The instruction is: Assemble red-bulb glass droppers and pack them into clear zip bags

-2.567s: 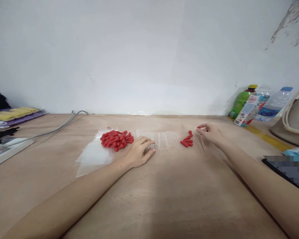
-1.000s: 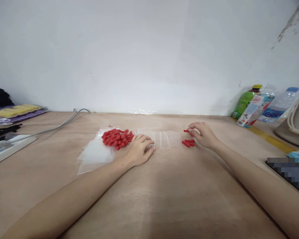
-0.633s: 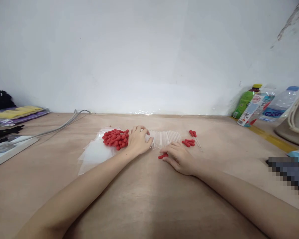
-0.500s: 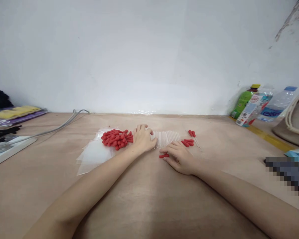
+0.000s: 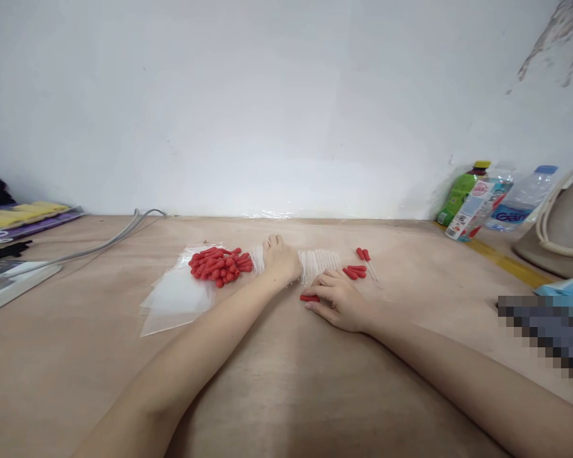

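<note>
My left hand lies over a row of thin clear dropper tubes, its fingers curled downward and drawn together. Whatever may be between those fingertips is hidden from me. Closer to me, my right hand pinches a red rubber dropper bulb between thumb and fingers, low over the table. A heap of red rubber bulbs sits left of the tubes, on clear plastic bags. Right of the tubes are a few loose red bulbs and two droppers with bulbs fitted on their tubes.
At the back right stand a green bottle, a carton and a water bottle, near a round grey object with cord. A pixelated dark object lies at right. A power strip with a grey cable is at left.
My left hand has turned slightly, and its spread fingers have drawn together over the tubes. My right hand keeps the red bulb. The whole view has shifted a little.
</note>
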Tool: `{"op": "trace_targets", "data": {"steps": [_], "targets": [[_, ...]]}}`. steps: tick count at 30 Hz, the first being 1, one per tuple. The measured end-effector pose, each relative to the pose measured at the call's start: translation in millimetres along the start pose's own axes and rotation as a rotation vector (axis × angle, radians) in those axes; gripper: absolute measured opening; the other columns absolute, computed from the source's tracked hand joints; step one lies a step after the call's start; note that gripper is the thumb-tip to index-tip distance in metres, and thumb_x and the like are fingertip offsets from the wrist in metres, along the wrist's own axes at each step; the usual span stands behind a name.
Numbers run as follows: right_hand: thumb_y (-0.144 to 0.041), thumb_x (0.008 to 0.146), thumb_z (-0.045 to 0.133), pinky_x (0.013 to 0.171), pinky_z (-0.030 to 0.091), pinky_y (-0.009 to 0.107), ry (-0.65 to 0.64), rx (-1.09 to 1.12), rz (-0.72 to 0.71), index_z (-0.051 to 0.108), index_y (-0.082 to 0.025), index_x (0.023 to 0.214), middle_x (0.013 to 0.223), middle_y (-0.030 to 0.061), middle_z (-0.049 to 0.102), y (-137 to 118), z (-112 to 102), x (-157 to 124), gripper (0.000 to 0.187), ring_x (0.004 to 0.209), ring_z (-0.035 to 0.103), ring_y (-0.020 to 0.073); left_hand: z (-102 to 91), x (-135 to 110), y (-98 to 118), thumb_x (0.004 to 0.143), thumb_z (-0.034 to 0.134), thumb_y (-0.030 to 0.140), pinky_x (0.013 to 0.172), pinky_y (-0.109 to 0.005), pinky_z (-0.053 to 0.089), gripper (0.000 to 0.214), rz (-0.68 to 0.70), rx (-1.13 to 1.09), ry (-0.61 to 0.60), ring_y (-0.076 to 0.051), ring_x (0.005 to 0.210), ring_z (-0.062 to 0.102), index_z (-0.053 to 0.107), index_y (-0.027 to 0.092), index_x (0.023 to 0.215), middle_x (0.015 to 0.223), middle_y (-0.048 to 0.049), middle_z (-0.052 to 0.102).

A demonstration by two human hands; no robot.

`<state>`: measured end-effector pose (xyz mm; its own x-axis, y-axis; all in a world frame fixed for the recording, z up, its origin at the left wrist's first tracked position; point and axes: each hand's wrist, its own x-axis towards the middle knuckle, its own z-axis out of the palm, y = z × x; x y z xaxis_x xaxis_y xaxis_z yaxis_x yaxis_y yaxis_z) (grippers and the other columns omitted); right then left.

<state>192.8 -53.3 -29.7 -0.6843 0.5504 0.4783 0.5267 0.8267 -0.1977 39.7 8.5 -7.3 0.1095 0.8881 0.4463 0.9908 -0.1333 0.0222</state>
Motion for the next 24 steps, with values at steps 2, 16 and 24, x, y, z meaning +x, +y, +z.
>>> {"op": "trace_targets", "data": {"steps": [2, 16, 24], "targets": [[-0.028, 0.081, 0.052, 0.069, 0.035, 0.032, -0.001, 0.002, -0.005, 0.063, -0.022, 0.090, 0.076, 0.0044, 0.058, 0, 0, 0, 0.016, 0.077, 0.048, 0.0176, 1.7, 2, 1, 0.063, 0.060, 0.023, 0.076, -0.046, 0.033, 0.014, -0.017, -0.024, -0.009, -0.035, 0.092, 0.043, 0.063, 0.008, 0.063, 0.087, -0.0197, 0.055], [-0.017, 0.085, 0.040, 0.068, 0.043, 0.030, 0.211, 0.147, 0.141, 0.053, -0.019, 0.089, 0.085, 0.0051, 0.058, 3, 5, -1, 0.013, 0.078, 0.053, 0.0157, -19.6, -36, -51, 0.089, 0.037, 0.028, 0.065, -0.029, 0.044, 0.016, 0.440, -0.386, 0.093, -0.016, 0.070, 0.054, 0.048, 0.017, 0.089, 0.077, -0.0033, 0.057], [-0.019, 0.085, 0.041, 0.070, 0.046, 0.032, 0.247, 0.168, 0.158, 0.052, -0.021, 0.101, 0.090, 0.0058, 0.059, 7, 9, -3, 0.020, 0.082, 0.056, 0.0172, -3.3, -64, -65, 0.089, 0.040, 0.027, 0.071, -0.027, 0.048, 0.021, 0.540, -0.479, 0.058, -0.015, 0.084, 0.059, 0.055, 0.019, 0.102, 0.096, -0.0051, 0.062]]}}
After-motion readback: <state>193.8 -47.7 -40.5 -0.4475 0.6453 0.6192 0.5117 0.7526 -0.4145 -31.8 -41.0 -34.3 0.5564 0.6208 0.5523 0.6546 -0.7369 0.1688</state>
